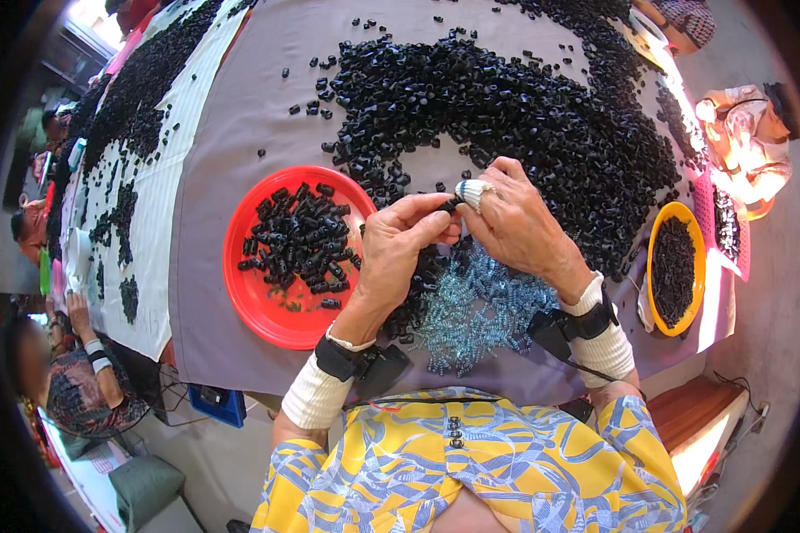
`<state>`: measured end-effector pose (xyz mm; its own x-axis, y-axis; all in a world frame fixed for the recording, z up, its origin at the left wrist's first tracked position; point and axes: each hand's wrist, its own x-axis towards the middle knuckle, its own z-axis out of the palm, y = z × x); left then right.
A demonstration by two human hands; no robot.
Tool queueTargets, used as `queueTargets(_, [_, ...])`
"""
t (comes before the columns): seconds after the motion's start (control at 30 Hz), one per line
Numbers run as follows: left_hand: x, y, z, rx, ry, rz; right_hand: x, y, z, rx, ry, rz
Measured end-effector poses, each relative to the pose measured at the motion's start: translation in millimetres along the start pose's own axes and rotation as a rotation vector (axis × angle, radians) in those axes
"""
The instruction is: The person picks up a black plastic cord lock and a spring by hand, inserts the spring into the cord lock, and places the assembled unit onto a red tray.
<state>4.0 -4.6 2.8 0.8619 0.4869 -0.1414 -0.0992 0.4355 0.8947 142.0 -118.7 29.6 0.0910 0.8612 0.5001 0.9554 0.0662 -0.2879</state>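
"How far along does it look?"

"Partway, I'd judge. The round red plastic tray (233, 258) holds a modest pile of short black plastic cylinders (298, 235), perhaps finished."

"And what's left?"

"Plenty: a broad heap of loose black plastic parts (507, 120) covers the desk (206, 222), with pale-blue translucent coil-like bits (484, 311) near the body and slender black pieces (674, 275) in the oval yellow basket (654, 298)."

"The hands?"

"The left hand (402, 235) pinches a small dark piece (450, 204) between tray and heap; the right hand (516, 218) curls beside it, its grip hidden."
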Motion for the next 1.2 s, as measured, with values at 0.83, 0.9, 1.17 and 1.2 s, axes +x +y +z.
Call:
queueTargets(0.83, [-4, -1, 4, -0.042, 0.042, 0.049, 2, -4, 2, -0.036, 0.117, -0.01])
queueTargets(0.9, [-4, 0, 4, -0.009, 0.043, 0.059, 1, -4, 3, -0.053, 0.068, 0.003])
queueTargets(1.17, [-4, -1, 3, 0.088, 0.054, 0.111, 0, -3, 3, -0.017, 0.021, -0.029])
queueTargets(1.2, [-3, -2, 3, 0.104, 0.066, 0.123, 0, -2, 2, -0.011, -0.002, -0.036])
